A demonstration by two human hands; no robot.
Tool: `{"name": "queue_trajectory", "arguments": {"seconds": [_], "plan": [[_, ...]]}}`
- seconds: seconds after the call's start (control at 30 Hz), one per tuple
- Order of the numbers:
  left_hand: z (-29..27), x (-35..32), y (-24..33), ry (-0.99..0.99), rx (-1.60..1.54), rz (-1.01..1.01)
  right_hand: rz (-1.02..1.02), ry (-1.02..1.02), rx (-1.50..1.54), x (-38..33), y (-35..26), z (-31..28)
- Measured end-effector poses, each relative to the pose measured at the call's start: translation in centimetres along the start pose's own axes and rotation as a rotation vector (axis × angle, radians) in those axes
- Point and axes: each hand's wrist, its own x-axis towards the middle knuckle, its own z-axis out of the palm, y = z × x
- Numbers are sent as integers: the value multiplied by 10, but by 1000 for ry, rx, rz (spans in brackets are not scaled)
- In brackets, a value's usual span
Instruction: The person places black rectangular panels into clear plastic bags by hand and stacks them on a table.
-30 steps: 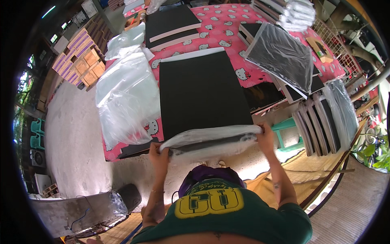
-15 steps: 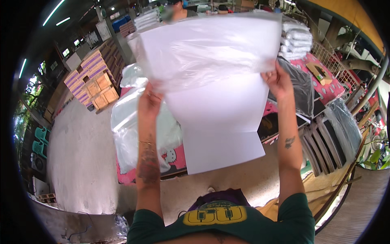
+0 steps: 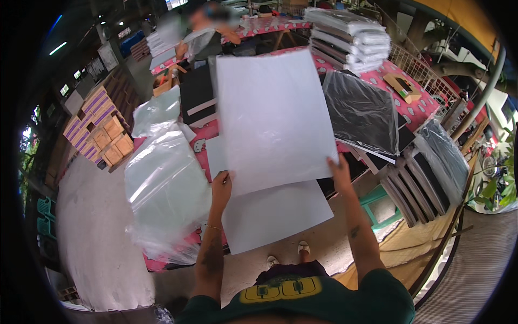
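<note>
Both my hands grip the near corners of a clear plastic bag point(image 3: 275, 119) spread over a large white sheet on the table. My left hand point(image 3: 222, 189) pinches its near left corner. At the near right corner, my right hand point(image 3: 340, 171) is closed on its edge. A white sheet point(image 3: 280, 216) sticks out below the bag's near edge and over the table's front; whether it is the same sheet as the covered one, I cannot tell. Clear plastic bags point(image 3: 167, 183) lie in a pile to the left. On the right is a black panel in clear plastic point(image 3: 361, 110).
Wrapped stacks point(image 3: 350, 38) stand at the far right of the pink patterned table point(image 3: 418, 108), near a cardboard piece point(image 3: 402, 88). Dark panels point(image 3: 421, 183) lean at right above a green stool point(image 3: 377, 208). Boxes point(image 3: 97, 129) are piled left. Another person point(image 3: 208, 32) works beyond the table.
My hands have come down and toward me with the bag's near edge. The bag and white sheet, raised and bent before, now lie flatter and lower. The far person shows more.
</note>
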Motion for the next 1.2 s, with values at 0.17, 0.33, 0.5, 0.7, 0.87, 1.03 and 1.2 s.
{"name": "queue_trajectory", "arguments": {"seconds": [0.17, 0.33, 0.5, 0.7, 0.87, 1.03, 1.2], "plan": [[-76, -136, -119, 744, 610, -733, 8, 135, 232, 31, -75, -112], [-81, -215, -107, 680, 872, -950, -12, 324, 387, 56, -68, -179], [-116, -237, -127, 552, 859, -753, 48, 500, 480, 83, -28, -233], [-127, -233, -122, 638, 809, -633, 129, 547, 183, 115, -32, -290], [-140, -192, -89, 752, 533, -395, 205, 683, -249, 114, -57, -291], [-100, -114, -31, 532, 116, -98, -191, 1058, -181, 92, -28, -323], [-62, -98, 16, 446, -372, 128, -394, 814, -865, 38, -38, -128]]}}
